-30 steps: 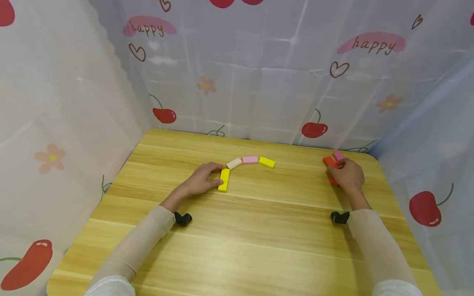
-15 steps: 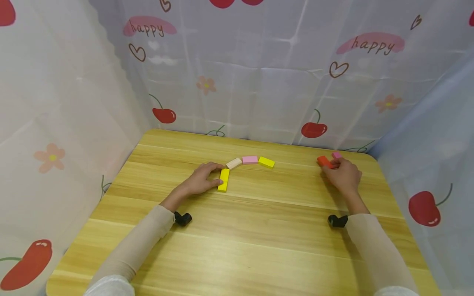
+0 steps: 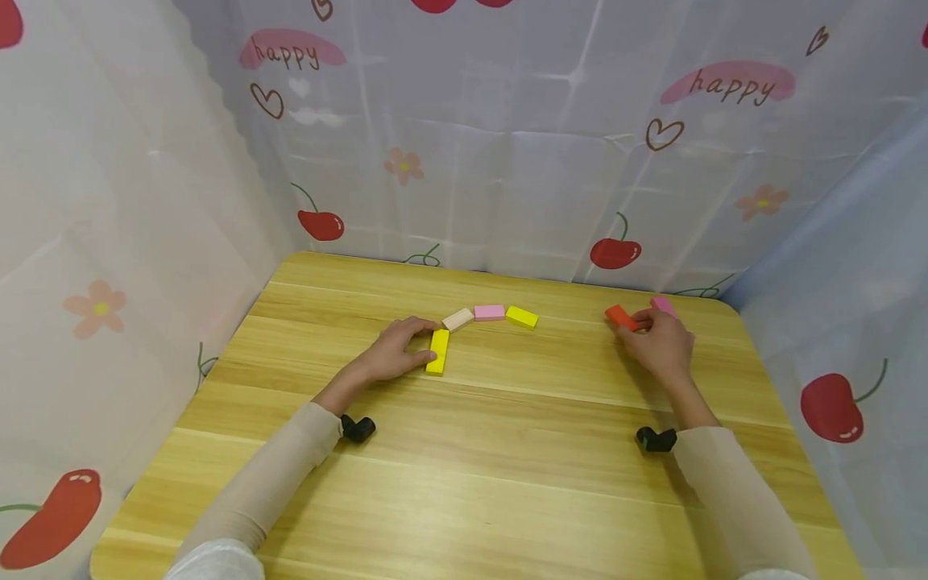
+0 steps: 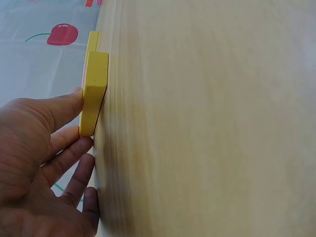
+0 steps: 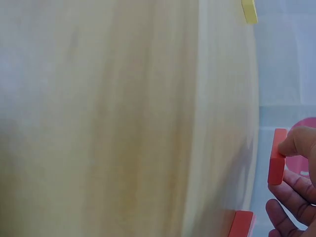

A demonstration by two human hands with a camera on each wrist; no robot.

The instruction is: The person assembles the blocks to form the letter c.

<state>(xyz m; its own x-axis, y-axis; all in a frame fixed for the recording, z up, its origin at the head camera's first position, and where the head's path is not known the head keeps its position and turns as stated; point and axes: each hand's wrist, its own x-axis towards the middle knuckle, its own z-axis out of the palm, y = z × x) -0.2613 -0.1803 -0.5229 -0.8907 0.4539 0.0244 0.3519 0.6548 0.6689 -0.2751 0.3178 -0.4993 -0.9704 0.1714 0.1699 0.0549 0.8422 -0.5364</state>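
My left hand (image 3: 395, 351) has its thumb and forefinger at a yellow wooden block (image 3: 438, 352) that lies lengthwise away from me on the table. In the left wrist view the thumb and fingers meet the side and end of this yellow block (image 4: 94, 103). My right hand (image 3: 661, 342) pinches an orange-red block (image 3: 621, 316) between thumb and fingers. The right wrist view shows that block (image 5: 278, 157) lifted off the tabletop. A second red block (image 5: 241, 224) lies below it there; in the head view the hand hides it. Beyond the right hand is a pink block (image 3: 663, 306).
From the left hand's block a curved row runs right: a plain wood block (image 3: 458, 320), a pink block (image 3: 489, 312) and a yellow block (image 3: 522, 317). The wooden table (image 3: 464, 459) ends at a cherry-printed curtain (image 3: 493, 185). Each wrist wears a black camera.
My right hand has lifted the orange-red block from the pile at the right and carried it a little to the left. The left hand stays where it was.
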